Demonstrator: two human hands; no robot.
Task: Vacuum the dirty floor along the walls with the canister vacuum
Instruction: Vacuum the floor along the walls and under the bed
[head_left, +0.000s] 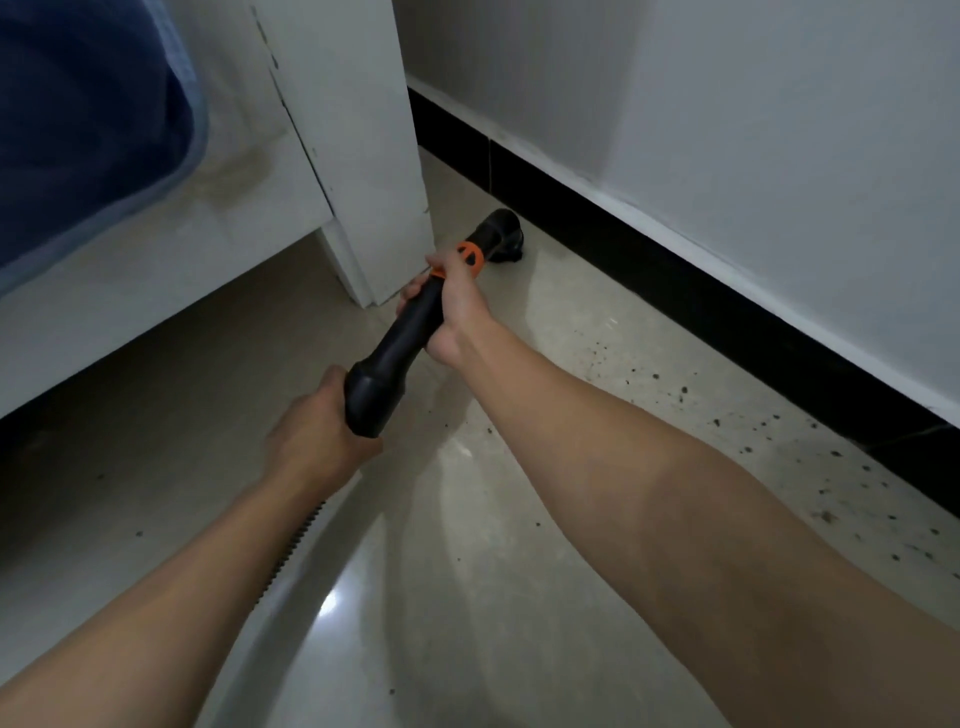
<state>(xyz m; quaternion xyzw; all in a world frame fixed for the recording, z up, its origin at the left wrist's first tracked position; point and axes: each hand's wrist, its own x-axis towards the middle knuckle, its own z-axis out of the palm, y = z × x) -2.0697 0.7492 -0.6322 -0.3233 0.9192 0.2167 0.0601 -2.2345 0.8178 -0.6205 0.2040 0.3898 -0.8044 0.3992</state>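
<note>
Wrapping round the black wand (402, 332), the right hand's fingers (411, 292) are curling under it from the far side, and their tips are showing at its left edge just below the orange collar (470, 258). The right hand (457, 306) is gripping the wand from the right, with the wrist bending inward and the bare forearm running down to the lower right corner. The left hand (311, 426) is closing round the wand's thick rear end. Its fingers are lying hidden beneath the tube, so how they sit cannot be told, but the hand is plainly holding the wand. The ribbed hose (297, 540) is trailing from under this hand toward the bottom of the view, partly blurred. Beyond the collar, the black nozzle (501, 231) is sitting low on the floor (467, 571), just beside the black baseboard (675, 291). Whether it is touching the baseboard cannot be told. It is lying just past the corner of the white frame (363, 156), which is standing on the floor to the left. The wand is slanting from lower left to upper right, pointing into the gap between frame and baseboard. Dark specks of dirt (675, 389) are lying scattered over the glossy beige floor along the baseboard, to the right of the right forearm and well behind the nozzle. The grey-white wall (779, 130) is rising above the baseboard. A blue cloth (78, 104) is hanging over the frame at upper left.
</note>
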